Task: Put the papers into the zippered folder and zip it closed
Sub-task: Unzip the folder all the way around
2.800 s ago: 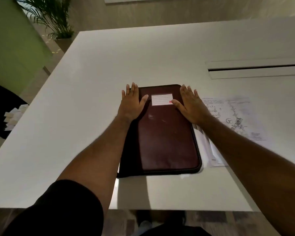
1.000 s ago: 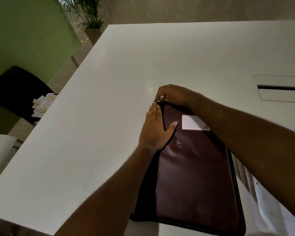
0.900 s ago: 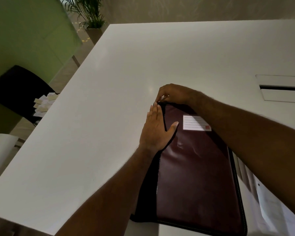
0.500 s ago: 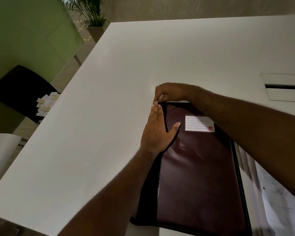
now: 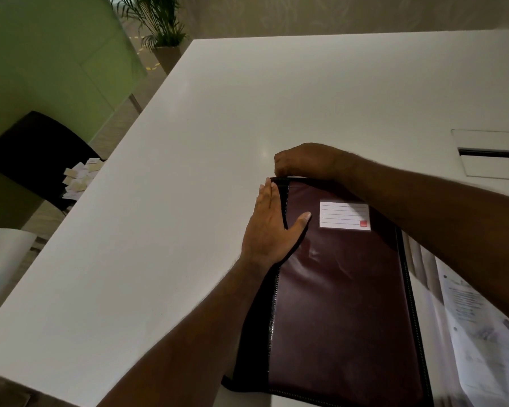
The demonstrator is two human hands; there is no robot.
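**A:** So where was the zippered folder (image 5: 341,289) at that point? Lying flat on the white counter (image 5: 188,201), right-center of the frame, long axis running from the bottom edge up toward the middle. Label (image 5: 344,215) near the far end.

**B:** And the hands? The left hand (image 5: 272,227) was flat on the folder's left edge, fingers straight, thumb spread over the cover, just pressing it down. The right hand (image 5: 303,161) had reached across to the far left corner with its fingers curled, looking like a pinch on something at the zip line. The pull itself was too small to make out, so that part's a guess.

**A:** Which one was closer to the zip start? The right, touching that corner; the left sat just below it along the same edge.

**B:** Papers in yet? Nope. The papers (image 5: 476,318) were lying out on the counter at lower right, partly under the folder's right edge. Folder looked shut, contents hidden.

**A:** So it probably needed unzipping first, pulling from that corner along the edges.
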